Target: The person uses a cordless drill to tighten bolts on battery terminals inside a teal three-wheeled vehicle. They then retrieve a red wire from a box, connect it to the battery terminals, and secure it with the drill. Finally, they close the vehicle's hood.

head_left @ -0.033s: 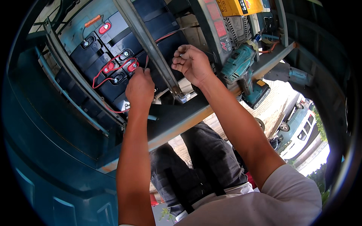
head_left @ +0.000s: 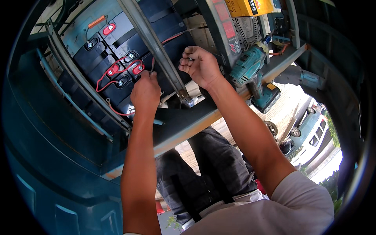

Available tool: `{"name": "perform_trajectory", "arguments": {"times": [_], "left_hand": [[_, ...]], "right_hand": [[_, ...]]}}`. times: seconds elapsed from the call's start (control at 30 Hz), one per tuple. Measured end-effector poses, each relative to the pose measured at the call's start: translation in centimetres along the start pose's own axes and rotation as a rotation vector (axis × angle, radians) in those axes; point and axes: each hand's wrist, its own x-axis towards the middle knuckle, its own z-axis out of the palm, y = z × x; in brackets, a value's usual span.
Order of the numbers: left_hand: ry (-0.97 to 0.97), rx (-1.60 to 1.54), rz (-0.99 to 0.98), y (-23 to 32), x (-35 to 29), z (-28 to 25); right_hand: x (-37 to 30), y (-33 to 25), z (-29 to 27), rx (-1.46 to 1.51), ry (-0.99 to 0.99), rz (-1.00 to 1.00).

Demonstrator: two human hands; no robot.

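Note:
My left hand (head_left: 145, 91) is closed over the batteries, its thumb and fingers pinching a thin red cable (head_left: 152, 64) that runs up behind the metal bar. To the right of that bar, my right hand (head_left: 200, 68) has its fingers curled round a small shiny metal piece (head_left: 190, 58) like a screw. Several dark batteries (head_left: 92, 58) sit beneath the frame. Red jumper wires (head_left: 102, 80) link their terminals, including a red-collared terminal (head_left: 138, 69) just beyond my left hand. A loose red wire (head_left: 119, 113) with a ring lug lies left of my left wrist.
A slanting metal bar (head_left: 150, 37) stands between my hands. A teal cordless drill (head_left: 250, 64) rests on the frame rail (head_left: 188, 127) to the right. Beyond it are a yellow box (head_left: 248, 7) and a finned machine housing (head_left: 246, 31). A parked vehicle (head_left: 311, 135) shows outside.
My right fingers have shifted very slightly around the small metal piece. My left hand and the cable stay in place.

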Motion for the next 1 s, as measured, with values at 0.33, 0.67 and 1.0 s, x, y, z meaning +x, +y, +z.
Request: {"name": "perform_trajectory", "arguments": {"times": [0.33,0.67,1.0], "left_hand": [[0.089,-0.037,-0.024,-0.6,-0.7,0.8],[-0.181,-0.619,-0.114,-1.9,2.5,1.4],[0.262,-0.348,-0.179,1.0,3.8,-0.2]], "right_hand": [[4.1,0.2,2.7,-1.734,0.062,-0.786],[6.2,-3.6,5.9,-2.4,-0.438,-0.704],[6.2,-4.3,6.5,-2.626,-0.713,-0.712]]}}
